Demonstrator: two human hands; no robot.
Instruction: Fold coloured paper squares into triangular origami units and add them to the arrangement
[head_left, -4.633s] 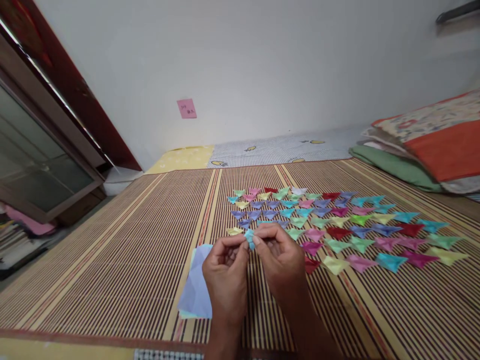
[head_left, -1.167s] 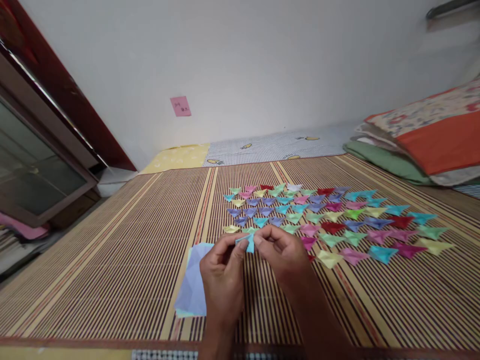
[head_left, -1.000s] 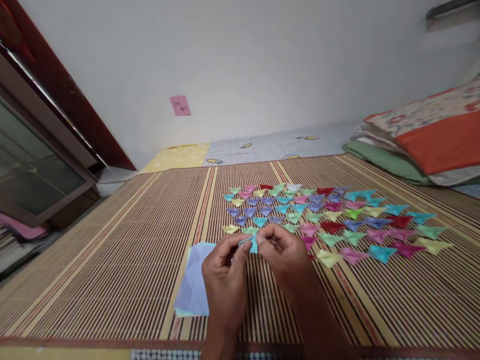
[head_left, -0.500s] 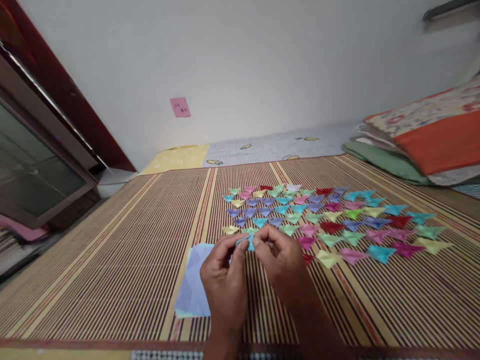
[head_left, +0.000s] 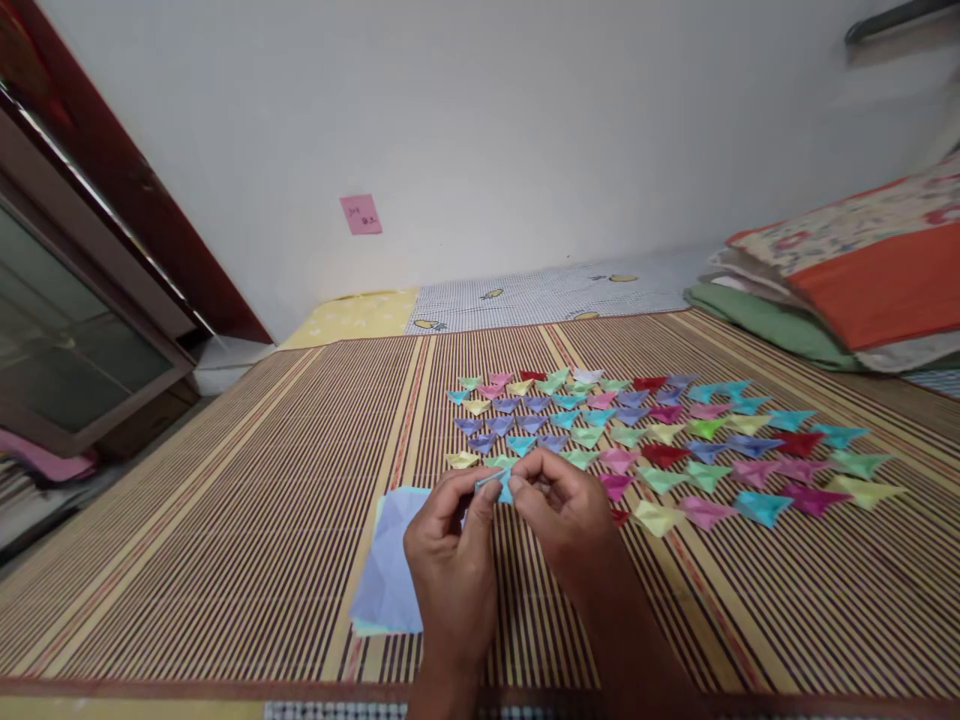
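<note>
A small folded blue paper (head_left: 505,490) is pinched between my two hands near the middle of the view. My left hand (head_left: 457,540) grips its left end with thumb and index finger. On its right side, my right hand (head_left: 559,505) is closed with thumb and fingertips on the paper. Beside and partly behind my left hand lies a stack of paper sheets (head_left: 386,570), lavender on top with pale green edges below. Many small folded paper pieces (head_left: 705,478) in several colours spread in rows beyond and to the right of my hands.
A striped woven mat (head_left: 247,520) lies under everything. Folded bedding (head_left: 870,290) is piled at the right back. A pink note (head_left: 361,214) is stuck on the white wall (head_left: 525,130). A glass-panelled cabinet (head_left: 67,330) stands at the left.
The blue paper has tilted slightly between my fingers, and a thin folded edge now shows at its left. Both hands have shifted very slightly right.
</note>
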